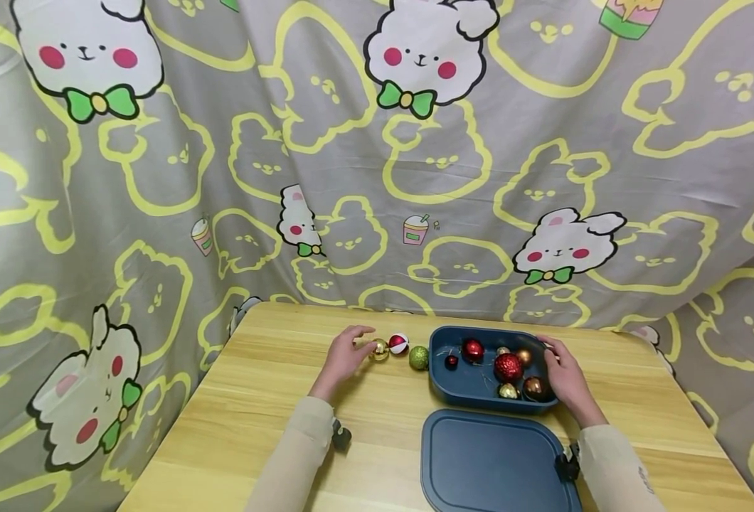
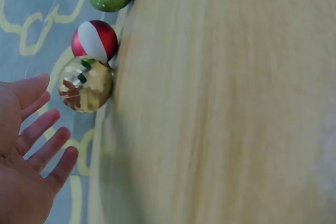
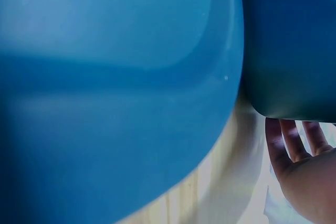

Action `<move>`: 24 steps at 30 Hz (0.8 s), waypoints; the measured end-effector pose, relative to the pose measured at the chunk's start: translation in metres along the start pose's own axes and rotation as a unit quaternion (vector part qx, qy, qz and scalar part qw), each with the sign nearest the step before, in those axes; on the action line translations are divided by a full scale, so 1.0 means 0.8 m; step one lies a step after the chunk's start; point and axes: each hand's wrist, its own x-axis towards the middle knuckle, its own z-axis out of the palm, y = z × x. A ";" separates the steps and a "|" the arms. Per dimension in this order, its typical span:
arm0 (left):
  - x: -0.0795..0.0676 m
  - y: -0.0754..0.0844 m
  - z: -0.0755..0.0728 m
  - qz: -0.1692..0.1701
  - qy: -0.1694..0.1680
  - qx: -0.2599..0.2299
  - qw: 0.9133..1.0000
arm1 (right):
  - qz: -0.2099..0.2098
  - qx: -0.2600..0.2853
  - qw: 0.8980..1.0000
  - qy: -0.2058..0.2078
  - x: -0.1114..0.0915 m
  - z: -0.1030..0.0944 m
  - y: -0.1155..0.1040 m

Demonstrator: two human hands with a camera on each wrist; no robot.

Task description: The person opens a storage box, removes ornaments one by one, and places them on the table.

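My left hand [image 1: 345, 358] has its fingers spread beside a shiny gold faceted ball [image 2: 86, 84]. In the left wrist view a gap shows between fingertips and ball. Against the gold ball sits a red-and-white ball [image 1: 399, 343], with a green glitter ball [image 1: 419, 358] farther right. At the right end of a dark blue box [image 1: 437, 390], my right hand [image 1: 565, 373] grips the wall by the rim. Its fingers [image 3: 276, 142] lie along the outside wall in the right wrist view. Red, gold and bronze ornament balls [image 1: 508, 367] lie inside the box.
A dark blue lid [image 1: 495, 462] lies flat on the wooden table [image 1: 223, 427], in front of the box and beside my right forearm. A patterned curtain [image 1: 351, 156] hangs behind the table's back edge and along the sides.
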 end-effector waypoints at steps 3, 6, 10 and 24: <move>0.003 0.008 0.001 0.017 0.011 0.011 1.000 | 0.000 0.002 1.000 -0.004 -0.001 0.001 -0.001; 0.008 0.022 0.009 0.038 0.004 0.009 0.999 | 0.000 0.002 1.000 -0.001 -0.001 0.002 0.001; 0.013 0.048 0.025 0.061 -0.031 -0.017 0.998 | -0.002 0.004 1.000 0.005 -0.001 0.001 0.001; 0.021 0.115 0.097 0.150 -0.146 0.053 0.976 | -0.003 -0.005 1.000 0.007 -0.001 -0.001 0.002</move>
